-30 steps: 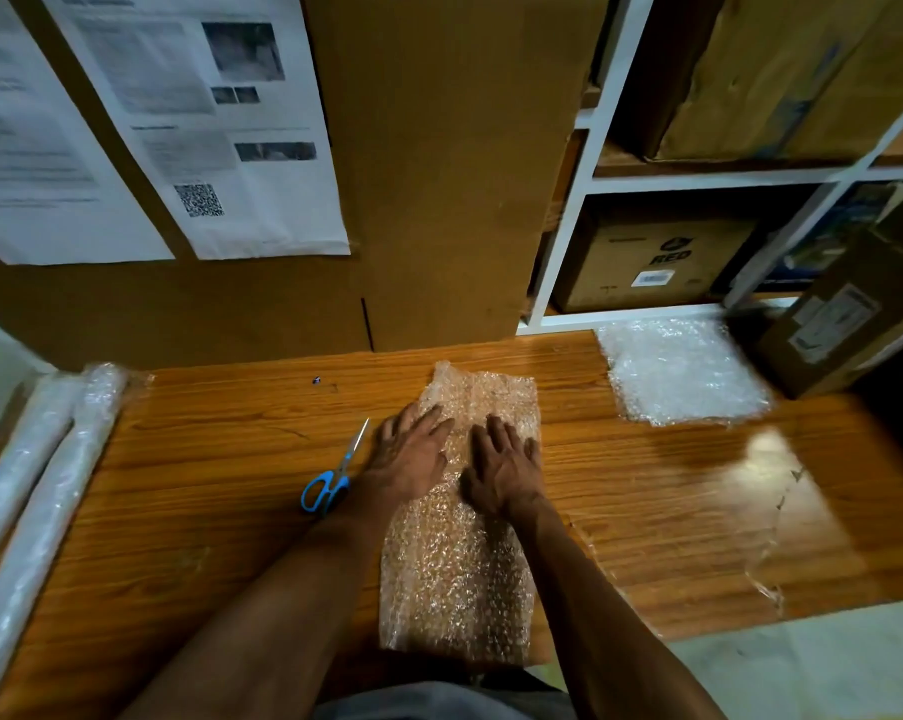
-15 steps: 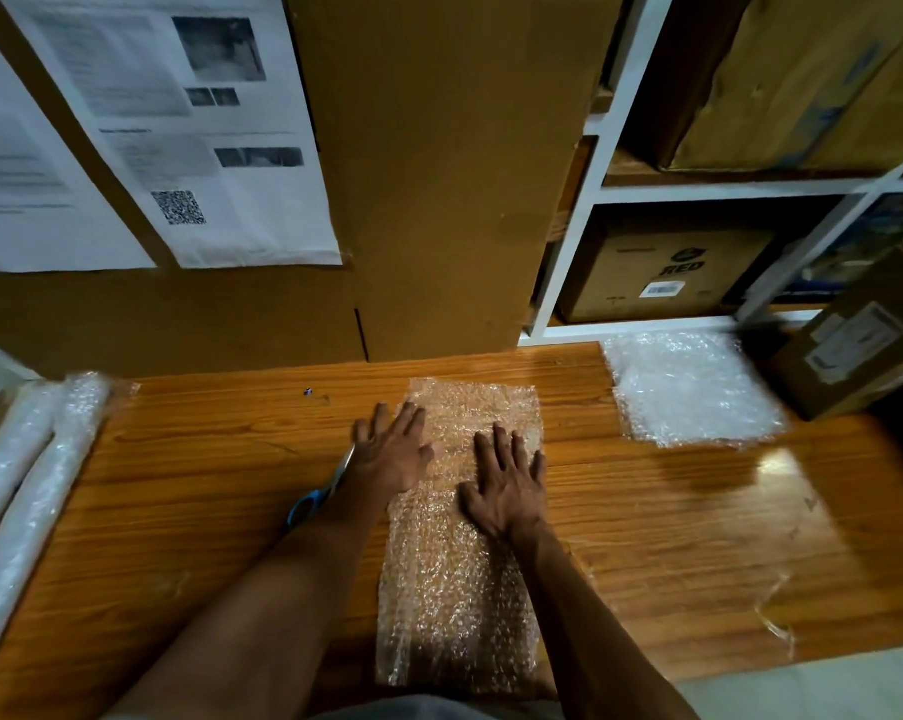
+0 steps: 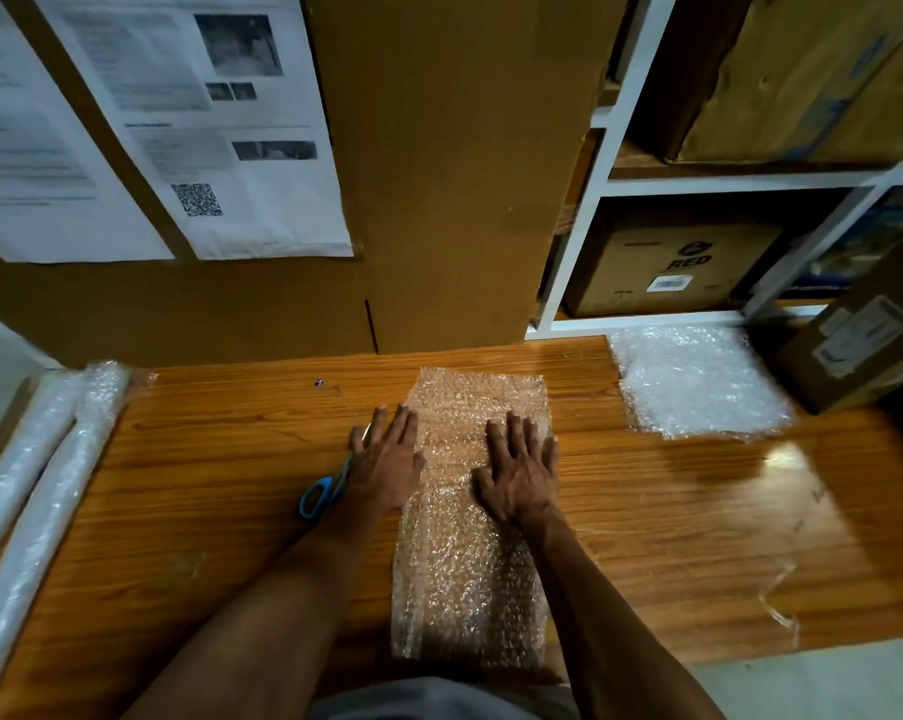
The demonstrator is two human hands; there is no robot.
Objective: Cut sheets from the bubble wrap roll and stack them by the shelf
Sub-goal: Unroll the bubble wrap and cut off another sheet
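Bubble wrap sheet [image 3: 470, 563] lies flat and lengthwise in the middle of the wooden tabletop [image 3: 672, 537], running from the near edge toward the cardboard wall [image 3: 439, 174]. I see both hands spread flat with straight fingers, gripping nothing. My right hand [image 3: 519, 472] presses on the sheet's right half. My left hand [image 3: 387, 459] rests at the sheet's left edge, partly on bare wood and over the blue-handled scissors [image 3: 319, 493]. A stack of cut sheets [image 3: 698, 381] sits at the far right, just beside the white shelf [image 3: 584, 226] that holds brown boxes. Along the left edge of the tabletop lie two long bubble wrap rolls [image 3: 38, 485]. Printed papers [image 3: 220, 122] hang on the cardboard.
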